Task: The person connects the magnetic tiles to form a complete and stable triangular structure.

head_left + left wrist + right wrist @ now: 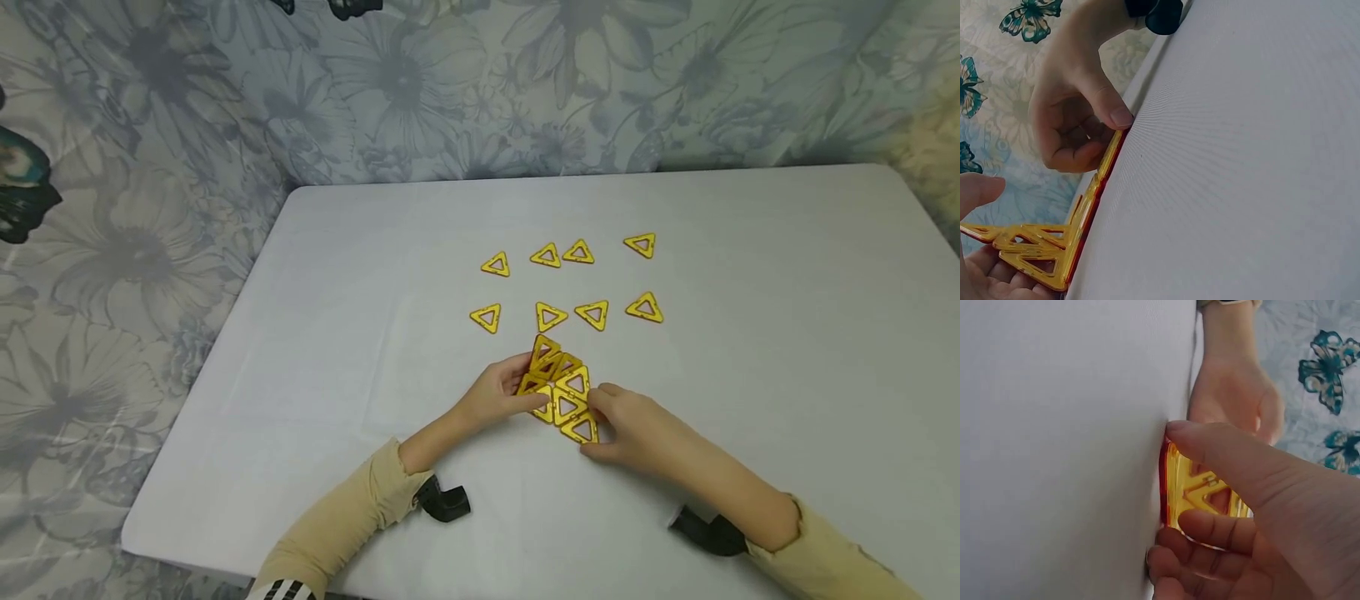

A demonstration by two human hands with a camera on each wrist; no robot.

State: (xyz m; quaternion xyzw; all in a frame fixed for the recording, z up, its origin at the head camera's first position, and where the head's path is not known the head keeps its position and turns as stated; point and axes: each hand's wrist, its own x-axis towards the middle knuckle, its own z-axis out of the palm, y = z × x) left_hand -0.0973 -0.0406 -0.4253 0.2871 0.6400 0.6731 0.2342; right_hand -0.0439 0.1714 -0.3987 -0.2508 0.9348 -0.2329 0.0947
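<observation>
Several yellow see-through triangle magnetic tiles are joined into one group [570,406] at the table's front middle. Part of the group lies flat, while other tiles stand tilted up on its left and far side, as the left wrist view shows. My left hand [504,390] holds the left side, fingers behind the tiles and thumb across the front. At the near right, my right hand [633,425] grips the edge of the joined tiles [1216,499] between thumb and fingers. The fingertips behind the tiles are partly hidden in the head view.
Loose yellow triangle tiles lie in two rows beyond the hands, among them a far right tile [641,244] and a near left tile [486,317]. The white table [787,317] meets a flower-patterned wall [420,92] at its far edge.
</observation>
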